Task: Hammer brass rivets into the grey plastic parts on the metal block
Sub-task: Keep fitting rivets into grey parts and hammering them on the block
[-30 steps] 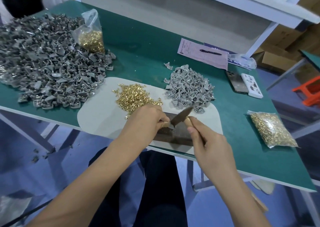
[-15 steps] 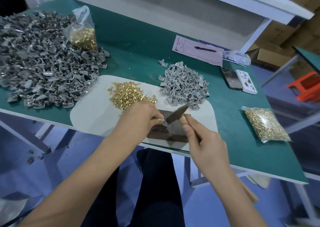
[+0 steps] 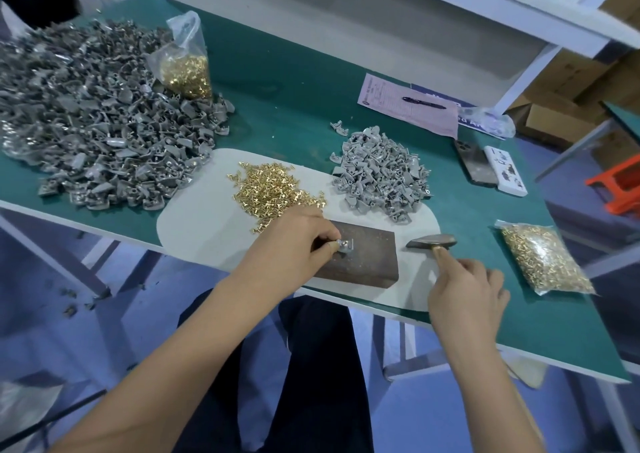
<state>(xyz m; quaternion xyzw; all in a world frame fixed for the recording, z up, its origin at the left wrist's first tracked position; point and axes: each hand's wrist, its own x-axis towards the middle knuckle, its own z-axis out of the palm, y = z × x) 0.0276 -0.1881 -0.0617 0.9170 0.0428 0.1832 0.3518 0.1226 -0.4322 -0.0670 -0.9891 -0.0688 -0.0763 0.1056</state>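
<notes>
Part (image 3: 346, 244) sits on block (image 3: 360, 257), pinched by left hand (image 3: 294, 241); right hand (image 3: 464, 290) grips hammer (image 3: 431, 242), head beside block: best pinned flat, fingers clear, struck square on rivet.

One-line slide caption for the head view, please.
Left hand pinches a grey plastic part on the metal block; right hand holds the hammer aside.

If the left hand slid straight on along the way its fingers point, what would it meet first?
The left hand points right across the metal block. Past the grey plastic part it pinches, probably the hammer head, though depth is unclear.
</notes>
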